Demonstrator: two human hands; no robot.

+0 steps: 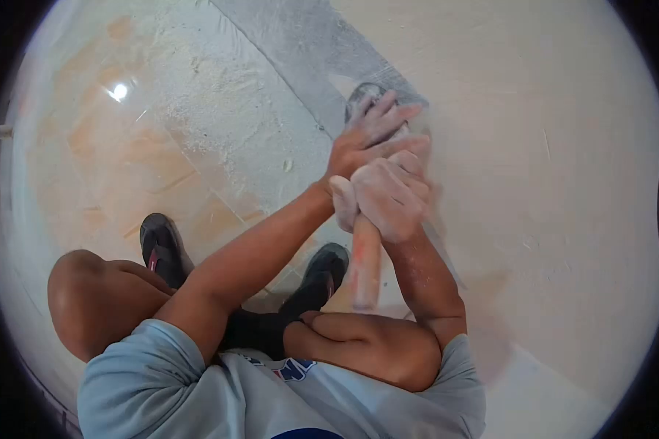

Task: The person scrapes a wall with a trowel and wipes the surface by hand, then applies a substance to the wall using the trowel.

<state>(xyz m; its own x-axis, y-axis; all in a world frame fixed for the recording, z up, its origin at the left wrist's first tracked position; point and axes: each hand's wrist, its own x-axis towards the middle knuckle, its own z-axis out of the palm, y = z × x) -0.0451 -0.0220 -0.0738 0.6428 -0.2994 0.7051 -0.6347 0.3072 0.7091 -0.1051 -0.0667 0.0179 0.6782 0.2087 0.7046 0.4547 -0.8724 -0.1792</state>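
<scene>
- The fingers of the right hand (388, 197) are clenched around the shaft of a wooden-handled tool (366, 271), thumb on the left side, butt sticking out toward the body.
- The left hand (377, 135) lies just beyond, over the tool's forward part, fingers spread and whitened with powder; whether they grasp it or only press down, I cannot tell.
- The tool's dark, rounded head (366, 94) shows past the left fingers, by the corner of a grey strip (315, 36); its working face is hidden.
- The shaft looks stiff and thick enough to fill a palm. The head looks like the heavier end, so the tool likely tips forward if held only by the butt; the sound hold is one hand on the shaft and one near the head.
- Powdery skin may make the wood slip, so a full wrap seems safer than a pinch.
- To the right spreads a broad pale surface (556, 175), smooth and faintly scratched.
- White dust (227, 139) and crumbs lie left of the grey strip, thinning over orange-stained tiles (132, 175).
- Nearest the body are two dark shoes (165, 249) and a light blue-grey shirt (198, 410).
</scene>
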